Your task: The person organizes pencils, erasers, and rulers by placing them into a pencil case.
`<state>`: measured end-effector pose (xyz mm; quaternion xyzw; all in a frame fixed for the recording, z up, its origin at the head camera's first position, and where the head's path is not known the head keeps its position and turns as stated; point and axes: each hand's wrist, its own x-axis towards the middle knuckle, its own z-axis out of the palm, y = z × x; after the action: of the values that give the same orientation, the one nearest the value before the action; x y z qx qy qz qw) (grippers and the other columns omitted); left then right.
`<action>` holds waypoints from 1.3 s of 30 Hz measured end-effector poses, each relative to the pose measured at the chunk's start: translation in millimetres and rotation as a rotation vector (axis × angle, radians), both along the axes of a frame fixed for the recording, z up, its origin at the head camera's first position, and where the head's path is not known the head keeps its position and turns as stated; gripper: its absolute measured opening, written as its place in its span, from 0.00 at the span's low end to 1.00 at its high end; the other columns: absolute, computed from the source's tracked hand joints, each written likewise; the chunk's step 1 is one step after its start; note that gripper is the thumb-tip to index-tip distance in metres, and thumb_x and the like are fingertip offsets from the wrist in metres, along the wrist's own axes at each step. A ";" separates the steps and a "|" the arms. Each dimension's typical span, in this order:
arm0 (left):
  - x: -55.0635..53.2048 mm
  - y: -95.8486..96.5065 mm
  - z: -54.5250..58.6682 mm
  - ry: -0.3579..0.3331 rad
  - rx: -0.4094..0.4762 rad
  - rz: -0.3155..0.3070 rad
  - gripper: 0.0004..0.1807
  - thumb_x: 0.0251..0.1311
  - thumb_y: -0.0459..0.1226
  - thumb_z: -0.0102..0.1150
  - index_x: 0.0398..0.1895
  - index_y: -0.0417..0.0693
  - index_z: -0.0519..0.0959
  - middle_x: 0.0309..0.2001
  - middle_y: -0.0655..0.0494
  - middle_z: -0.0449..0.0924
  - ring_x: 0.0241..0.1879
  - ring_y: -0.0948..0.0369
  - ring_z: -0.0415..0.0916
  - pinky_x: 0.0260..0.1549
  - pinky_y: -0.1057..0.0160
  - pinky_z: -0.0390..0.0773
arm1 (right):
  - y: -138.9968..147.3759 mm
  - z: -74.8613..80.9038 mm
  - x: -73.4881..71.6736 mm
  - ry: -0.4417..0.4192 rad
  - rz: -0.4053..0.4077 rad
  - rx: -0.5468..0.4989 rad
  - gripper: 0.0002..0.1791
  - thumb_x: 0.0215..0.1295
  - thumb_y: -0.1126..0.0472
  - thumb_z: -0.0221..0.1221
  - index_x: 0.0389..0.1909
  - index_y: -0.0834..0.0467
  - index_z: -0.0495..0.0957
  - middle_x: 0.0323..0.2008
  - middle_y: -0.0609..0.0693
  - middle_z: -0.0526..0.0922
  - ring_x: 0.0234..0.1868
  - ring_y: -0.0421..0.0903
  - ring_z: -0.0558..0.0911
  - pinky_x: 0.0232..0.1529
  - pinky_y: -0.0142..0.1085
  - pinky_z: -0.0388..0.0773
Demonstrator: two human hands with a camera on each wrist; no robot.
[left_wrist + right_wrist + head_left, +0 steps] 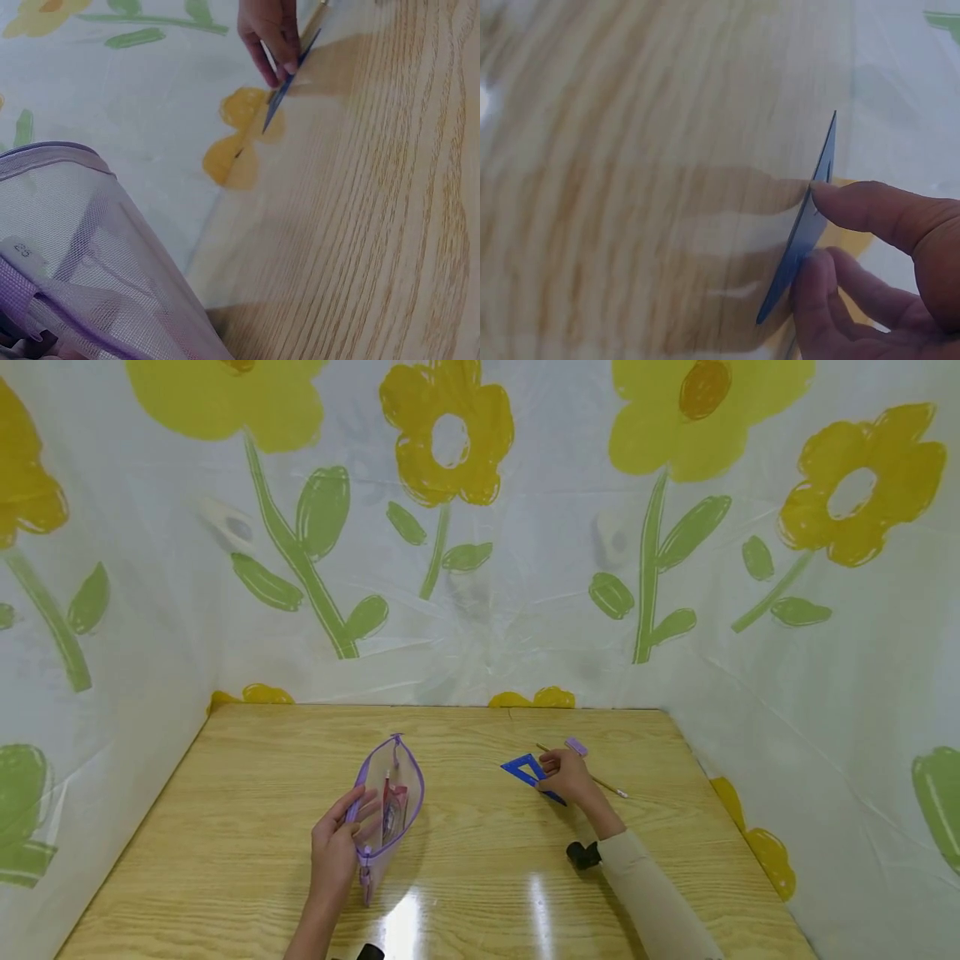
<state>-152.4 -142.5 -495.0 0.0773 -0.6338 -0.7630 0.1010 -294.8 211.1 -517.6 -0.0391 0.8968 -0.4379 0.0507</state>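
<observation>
My left hand [333,852] grips the near-left side of a purple-trimmed mesh pencil pouch [408,772], whose top gapes wide. Inside it are a red pencil-like stick and a pink-and-clear packet [396,810]. In the left wrist view the pouch mesh [75,225] fills the lower left corner. My right hand [570,775] pinches a blue triangular set square [513,765] between thumb and fingers. The right wrist view shows the set square [799,240] tilted, nearly edge-on, close over the table.
A wooden pencil [609,786] lies on the table partly behind my right hand, and a small purple eraser-like block [577,746] sits just beyond it. White flower-printed sheets [525,610] stand around the back and sides of the wooden table [247,793].
</observation>
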 end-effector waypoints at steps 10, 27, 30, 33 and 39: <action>2.1 0.0 -1.7 -0.024 0.026 -0.004 0.32 0.61 0.18 0.26 0.71 0.24 0.62 0.64 0.31 0.74 0.51 0.67 0.83 0.53 0.66 0.84 | -9.2 -4.9 0.2 0.008 -0.044 0.140 0.32 0.52 0.62 0.76 0.57 0.70 0.77 0.51 0.64 0.82 0.54 0.59 0.80 0.55 0.53 0.82; 2.0 0.2 -0.8 -0.023 0.020 0.002 0.33 0.61 0.18 0.26 0.71 0.25 0.63 0.65 0.30 0.72 0.51 0.68 0.82 0.54 0.66 0.84 | -13.6 5.2 -0.6 -0.041 0.015 0.145 0.28 0.54 0.67 0.73 0.55 0.70 0.77 0.46 0.60 0.82 0.49 0.54 0.81 0.51 0.49 0.83; 1.4 0.4 -1.2 -0.022 0.023 0.002 0.33 0.61 0.18 0.26 0.71 0.25 0.63 0.65 0.30 0.72 0.51 0.68 0.83 0.54 0.66 0.84 | -10.4 4.9 -1.7 -0.035 0.033 0.144 0.30 0.55 0.67 0.73 0.58 0.72 0.75 0.49 0.62 0.82 0.51 0.56 0.80 0.53 0.51 0.82; 0.7 0.0 -1.9 -0.023 0.023 0.001 0.33 0.61 0.18 0.26 0.71 0.25 0.63 0.65 0.30 0.72 0.51 0.68 0.83 0.54 0.66 0.84 | -7.0 6.1 -1.7 -0.041 0.041 0.117 0.32 0.55 0.66 0.72 0.60 0.73 0.74 0.50 0.64 0.81 0.53 0.58 0.80 0.55 0.51 0.82; 0.1 -0.4 -2.3 -0.017 0.015 0.002 0.33 0.60 0.17 0.26 0.71 0.25 0.63 0.65 0.29 0.71 0.50 0.68 0.82 0.53 0.66 0.84 | 2.4 4.5 -0.4 -0.051 0.093 -0.020 0.33 0.57 0.66 0.71 0.61 0.77 0.71 0.46 0.66 0.81 0.45 0.54 0.82 0.41 0.40 0.86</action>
<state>-152.3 -142.9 -497.3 0.0851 -0.6288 -0.7670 0.0956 -295.2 213.5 -513.1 -0.0700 0.8879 -0.4450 0.0933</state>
